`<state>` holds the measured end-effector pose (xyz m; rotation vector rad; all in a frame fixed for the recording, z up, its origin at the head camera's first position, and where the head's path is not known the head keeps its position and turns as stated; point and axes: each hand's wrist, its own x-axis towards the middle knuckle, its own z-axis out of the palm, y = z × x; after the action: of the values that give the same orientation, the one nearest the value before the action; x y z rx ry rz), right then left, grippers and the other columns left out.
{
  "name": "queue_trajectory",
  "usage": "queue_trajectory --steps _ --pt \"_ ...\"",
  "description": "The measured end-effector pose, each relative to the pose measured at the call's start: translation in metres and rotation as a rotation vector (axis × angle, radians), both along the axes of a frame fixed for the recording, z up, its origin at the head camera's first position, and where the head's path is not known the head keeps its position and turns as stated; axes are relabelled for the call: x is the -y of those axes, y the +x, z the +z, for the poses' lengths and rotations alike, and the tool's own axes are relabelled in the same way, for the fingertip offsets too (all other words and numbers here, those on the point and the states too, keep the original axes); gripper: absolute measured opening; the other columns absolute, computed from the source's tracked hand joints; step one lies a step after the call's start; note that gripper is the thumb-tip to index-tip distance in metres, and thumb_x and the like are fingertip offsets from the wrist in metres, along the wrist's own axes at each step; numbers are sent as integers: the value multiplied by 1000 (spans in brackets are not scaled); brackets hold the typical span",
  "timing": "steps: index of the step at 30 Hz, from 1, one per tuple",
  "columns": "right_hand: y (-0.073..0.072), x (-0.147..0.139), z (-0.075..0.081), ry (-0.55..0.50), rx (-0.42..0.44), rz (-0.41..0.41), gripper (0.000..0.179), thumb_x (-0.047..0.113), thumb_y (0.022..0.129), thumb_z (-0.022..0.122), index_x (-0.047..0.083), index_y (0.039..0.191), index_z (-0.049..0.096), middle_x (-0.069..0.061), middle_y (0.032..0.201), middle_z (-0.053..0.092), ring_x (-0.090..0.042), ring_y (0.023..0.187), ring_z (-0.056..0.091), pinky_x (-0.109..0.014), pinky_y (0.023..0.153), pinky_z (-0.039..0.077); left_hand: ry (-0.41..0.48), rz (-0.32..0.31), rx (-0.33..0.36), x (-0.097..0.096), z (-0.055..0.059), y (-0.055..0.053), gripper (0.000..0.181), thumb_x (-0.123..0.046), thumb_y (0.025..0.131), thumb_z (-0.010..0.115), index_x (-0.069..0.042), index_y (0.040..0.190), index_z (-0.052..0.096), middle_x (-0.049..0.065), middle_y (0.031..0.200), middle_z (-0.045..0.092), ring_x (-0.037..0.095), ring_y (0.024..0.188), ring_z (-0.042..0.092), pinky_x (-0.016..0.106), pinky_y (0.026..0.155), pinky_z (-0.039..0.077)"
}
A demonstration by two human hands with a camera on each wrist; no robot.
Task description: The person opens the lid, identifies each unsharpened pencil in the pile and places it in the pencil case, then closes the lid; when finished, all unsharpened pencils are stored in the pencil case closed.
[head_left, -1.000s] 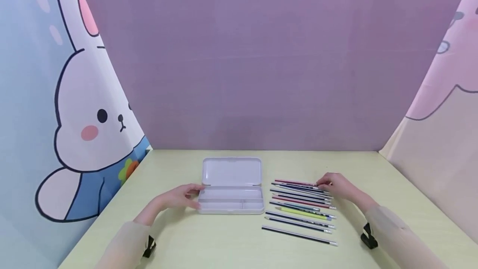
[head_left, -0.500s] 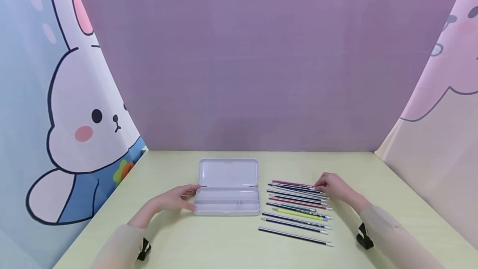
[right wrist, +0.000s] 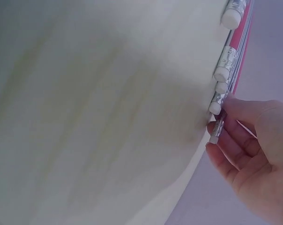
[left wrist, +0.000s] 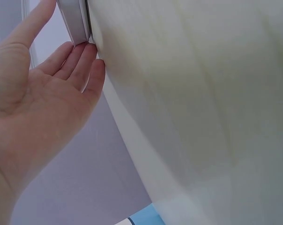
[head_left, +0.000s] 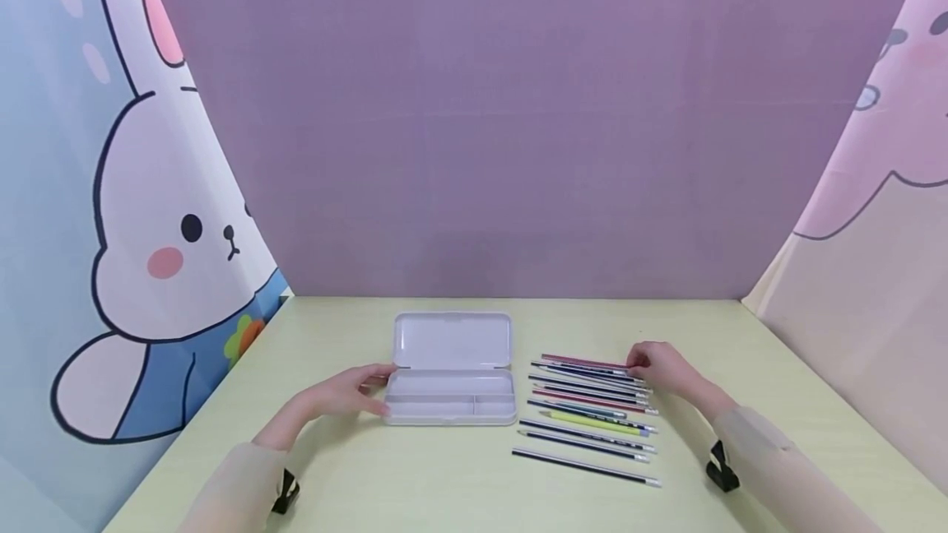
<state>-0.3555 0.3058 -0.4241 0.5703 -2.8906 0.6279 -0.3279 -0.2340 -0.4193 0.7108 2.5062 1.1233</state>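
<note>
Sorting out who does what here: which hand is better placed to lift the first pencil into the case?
Right. The right hand already pinches the eraser end of a pencil in the row, while the left hand steadies the open case.

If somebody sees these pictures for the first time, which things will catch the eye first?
First, the row of pencils lying side by side on the pale green table, with the right hand pinching the farthest one's eraser end. Beside them lies an open white pencil case, its left end touched by the left hand.
</note>
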Motion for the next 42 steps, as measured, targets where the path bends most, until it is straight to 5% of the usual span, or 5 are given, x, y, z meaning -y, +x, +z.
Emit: queue_trajectory --steps 8,22,42 --pt "4 -2 6 -30 20 -8 9 5 80 69 3 88 73 -4 83 67 -16 76 59 -31 68 50 -23 11 5 0 -2 -2 75 -26 81 74 2 140 37 26 142 39 43 127 41 56 104 35" --pt "7 2 31 -83 -170 52 9 7 80 71 3 88 75 -4 77 67 -5 64 52 -22 56 42 -9 -36 -52 -2 2 1 74 -22 82 72 7 139 35 30 138 40 45 123 44 57 101 37" --pt "11 52 38 -165 -154 78 8 10 82 71 7 88 75 -2 79 66 -7 69 56 -22 60 48 -86 -17 -67 -1 -3 -3 76 -29 84 70 1 144 33 26 141 40 41 125 42 56 103 36"
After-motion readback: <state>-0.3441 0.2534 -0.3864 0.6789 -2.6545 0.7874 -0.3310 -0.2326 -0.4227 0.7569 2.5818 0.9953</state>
